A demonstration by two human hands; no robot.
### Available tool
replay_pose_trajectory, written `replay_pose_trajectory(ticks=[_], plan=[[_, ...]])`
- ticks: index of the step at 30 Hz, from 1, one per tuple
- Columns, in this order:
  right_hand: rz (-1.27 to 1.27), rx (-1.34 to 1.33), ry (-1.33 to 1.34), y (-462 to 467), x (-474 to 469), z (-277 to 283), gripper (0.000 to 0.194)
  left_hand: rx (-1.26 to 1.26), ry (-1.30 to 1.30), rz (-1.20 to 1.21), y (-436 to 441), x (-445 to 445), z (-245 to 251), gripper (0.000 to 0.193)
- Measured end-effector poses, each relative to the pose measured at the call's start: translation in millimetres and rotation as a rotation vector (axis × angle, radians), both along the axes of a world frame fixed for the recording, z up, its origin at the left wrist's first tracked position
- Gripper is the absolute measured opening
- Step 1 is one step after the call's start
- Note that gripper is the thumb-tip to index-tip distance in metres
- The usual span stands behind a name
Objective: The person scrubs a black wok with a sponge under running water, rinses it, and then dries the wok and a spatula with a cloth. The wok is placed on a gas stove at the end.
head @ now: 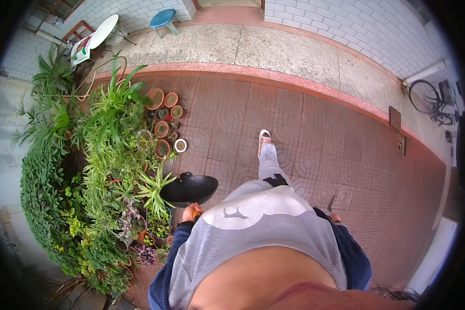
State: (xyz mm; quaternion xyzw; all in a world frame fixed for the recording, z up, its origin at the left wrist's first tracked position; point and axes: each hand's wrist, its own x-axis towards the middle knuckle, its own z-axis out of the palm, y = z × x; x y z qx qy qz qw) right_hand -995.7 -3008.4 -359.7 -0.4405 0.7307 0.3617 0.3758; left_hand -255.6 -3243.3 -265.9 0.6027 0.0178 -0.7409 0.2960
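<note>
My left hand (192, 212) grips the orange-brown handle of a black wok (193, 186). The wok hangs tilted, its dark inside towards me, with a small loop handle on its far rim. Leaves of a striped spider plant (155, 188) overlap its left edge in the view. At my right side, only part of my right hand (335, 218) shows past the dark blue sleeve. A thin grey pointed blade (331, 203) juts out from this hand; its handle is hidden, and I cannot tell what kind of tool it is.
Potted plants line the left side, with small terracotta pots (162, 129) and a white-rimmed pot (180, 145) at their edge. A raised step (232, 69) crosses ahead. Beyond are a blue-topped stool (163, 19), a white round tabletop (104, 31), a hose (95, 75) and a bicycle (426, 97).
</note>
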Motion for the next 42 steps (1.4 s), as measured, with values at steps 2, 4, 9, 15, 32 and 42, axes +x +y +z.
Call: replay_pose_trajectory(ticks=[2, 4, 9, 15, 32, 42], plan=[[0.021, 0.035, -0.046, -61, -19, -15, 0.025, 0.158, 0.056, 0.256, -53, -3, -26, 0.022], [0.226, 0.002, 0.033, -169, -44, -32, 0.021, 0.168, 0.197, 0.311, -109, -15, -49, 0.020], [-0.488, -0.818, 0.063, -494, -61, 31, 0.029, -0.020, 0.005, 0.264, -251, -62, -4, 0.021], [-0.291, -0.941, 0.008, -773, -55, 152, 0.030, 0.117, -0.265, 0.271, -399, -140, 55, 0.023], [0.114, -0.263, 0.034, -921, -152, 23, 0.024, 0.185, 0.319, 0.576, -768, -135, -33, 0.018], [-0.263, -0.609, -0.197, -1400, -134, 41, 0.017, 0.040, 0.339, 0.861, -903, -207, 9, 0.019]])
